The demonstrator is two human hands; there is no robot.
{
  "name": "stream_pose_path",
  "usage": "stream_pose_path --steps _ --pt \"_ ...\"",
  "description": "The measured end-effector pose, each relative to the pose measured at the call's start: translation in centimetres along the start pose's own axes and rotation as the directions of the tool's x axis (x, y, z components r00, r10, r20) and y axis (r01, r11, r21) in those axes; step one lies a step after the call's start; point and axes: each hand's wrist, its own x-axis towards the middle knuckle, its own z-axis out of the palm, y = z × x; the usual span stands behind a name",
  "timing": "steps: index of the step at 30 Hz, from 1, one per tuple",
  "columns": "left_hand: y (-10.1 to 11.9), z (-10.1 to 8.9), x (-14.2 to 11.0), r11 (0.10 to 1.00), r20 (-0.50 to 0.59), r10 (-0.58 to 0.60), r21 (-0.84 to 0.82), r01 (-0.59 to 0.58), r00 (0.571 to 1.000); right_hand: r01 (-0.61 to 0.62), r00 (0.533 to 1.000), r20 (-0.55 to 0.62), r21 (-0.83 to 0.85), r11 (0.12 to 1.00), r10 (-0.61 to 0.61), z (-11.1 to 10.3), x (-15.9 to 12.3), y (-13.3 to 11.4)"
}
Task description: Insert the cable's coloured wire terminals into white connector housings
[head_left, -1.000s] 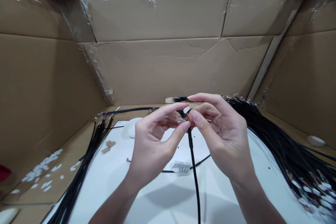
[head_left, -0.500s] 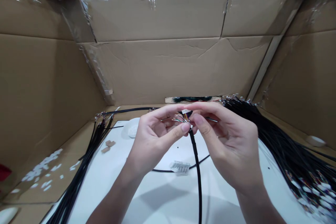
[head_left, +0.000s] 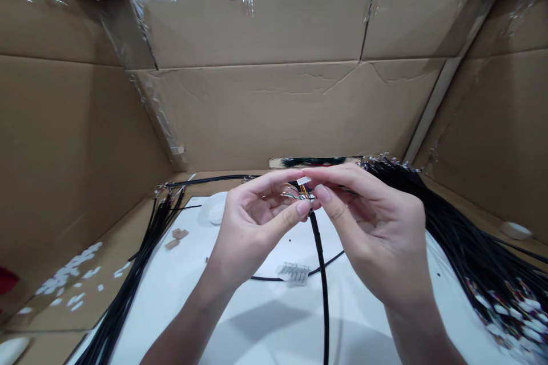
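Above the white surface (head_left: 265, 311), fingers (head_left: 303, 207) of both hands (head_left: 252, 234) (head_left: 368, 234) pinch a black cable's (head_left: 322, 262) coloured wires (head_left: 295, 195) and white connector (head_left: 303, 181).

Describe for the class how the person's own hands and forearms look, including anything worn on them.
The left hand and right hand are bare, with no gloves, rings or watch in view. Nails look short and unpainted; the forearms show no sleeves.

A bundle of black insulated cables (head_left: 132, 279) lies at the lower left of the frame and a larger black cable bundle (head_left: 454, 245) at the right, flanking a flat white tabletop (head_left: 265, 319), before a corrugated brown cardboard wall (head_left: 257, 114).
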Motion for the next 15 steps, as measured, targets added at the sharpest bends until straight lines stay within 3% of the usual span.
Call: stream_pose_path --steps 4,15 --pt "-0.14 -0.26 -0.05 1.0 0.015 -0.015 0.028 0.015 1.0 0.011 1.0 -0.007 0.033 0.999 -0.01 -0.09 -0.02 -0.32" --pt "-0.19 -0.19 0.03 0.997 0.007 -0.071 0.008 0.071 0.997 -0.133 0.989 0.099 0.307 0.942 0.108 -0.75 0.63 0.47"
